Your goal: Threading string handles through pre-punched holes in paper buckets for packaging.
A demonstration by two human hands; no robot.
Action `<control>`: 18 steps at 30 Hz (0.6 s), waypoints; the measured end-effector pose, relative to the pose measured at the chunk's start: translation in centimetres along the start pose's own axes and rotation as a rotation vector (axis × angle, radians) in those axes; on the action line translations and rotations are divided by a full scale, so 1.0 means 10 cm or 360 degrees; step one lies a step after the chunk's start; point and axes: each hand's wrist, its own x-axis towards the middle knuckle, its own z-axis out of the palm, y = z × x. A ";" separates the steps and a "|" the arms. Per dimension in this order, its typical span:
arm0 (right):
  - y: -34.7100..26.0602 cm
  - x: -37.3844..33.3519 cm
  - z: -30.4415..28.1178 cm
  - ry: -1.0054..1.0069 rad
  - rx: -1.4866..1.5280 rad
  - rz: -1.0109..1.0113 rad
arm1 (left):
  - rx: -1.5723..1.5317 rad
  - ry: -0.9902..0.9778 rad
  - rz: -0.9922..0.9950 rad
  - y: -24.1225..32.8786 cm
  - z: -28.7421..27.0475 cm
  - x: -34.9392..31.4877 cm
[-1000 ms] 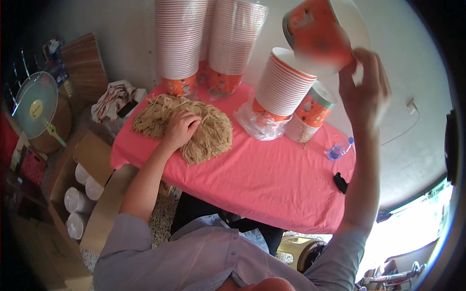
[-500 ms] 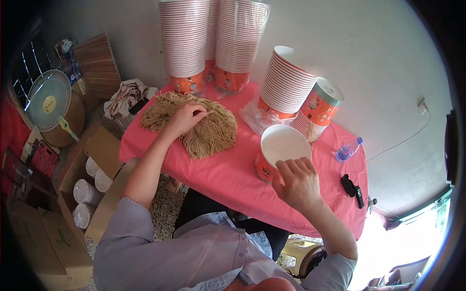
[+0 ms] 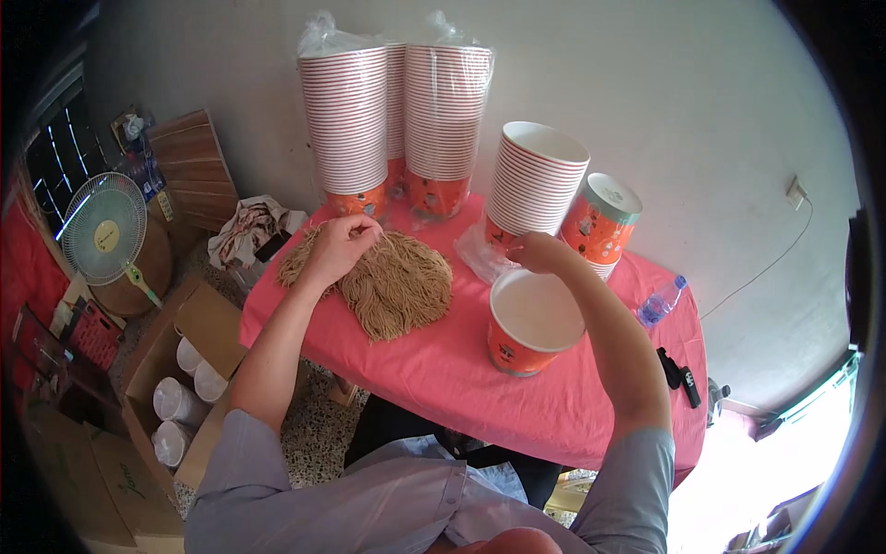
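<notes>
A heap of tan dried noodles (image 3: 397, 286) lies on the pink-covered table (image 3: 434, 379). My left hand (image 3: 341, 245) rests on the heap's far left side, fingers curled into the strands. An empty orange paper cup (image 3: 531, 323) with a white inside stands upright on the cloth to the right of the noodles. My right hand (image 3: 540, 251) is at the cup's far rim, fingers bent down onto it. Just behind that hand is an unwrapped stack of the same cups (image 3: 535, 175).
Two tall plastic-wrapped cup stacks (image 3: 346, 120) (image 3: 448, 111) stand against the wall. A lidded cup (image 3: 600, 217), a water bottle (image 3: 660, 300) and a black object (image 3: 678, 374) are at the table's right. A fan (image 3: 103, 231), a rag (image 3: 249, 226) and a cardboard box of white containers (image 3: 175, 397) are on the left.
My right hand brought the orange cup down from high in the air, set it on the cloth, and shifted from its near rim to its far rim. My left hand stayed on the noodles.
</notes>
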 end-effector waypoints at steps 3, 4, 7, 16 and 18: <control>0.09 0.21 0.05 0.0303 -0.0019 -0.0045 | 0.0001 -0.0086 -0.0070 0.03 0.04 0.04; 0.03 0.27 0.05 0.0293 -0.0010 -0.0040 | -0.0007 -0.0165 -0.0061 0.02 0.04 0.06; -0.43 0.30 -0.05 0.0342 -0.0362 0.0010 | 0.0023 -0.0253 -0.0044 0.06 0.09 0.09; -1.43 0.02 -0.22 0.0220 0.0907 -0.0456 | -0.0085 -0.0294 0.0156 0.43 0.33 0.16; -1.35 -0.15 -0.35 0.0175 0.1246 -0.0288 | -0.0048 -0.0224 0.0223 0.42 0.32 0.14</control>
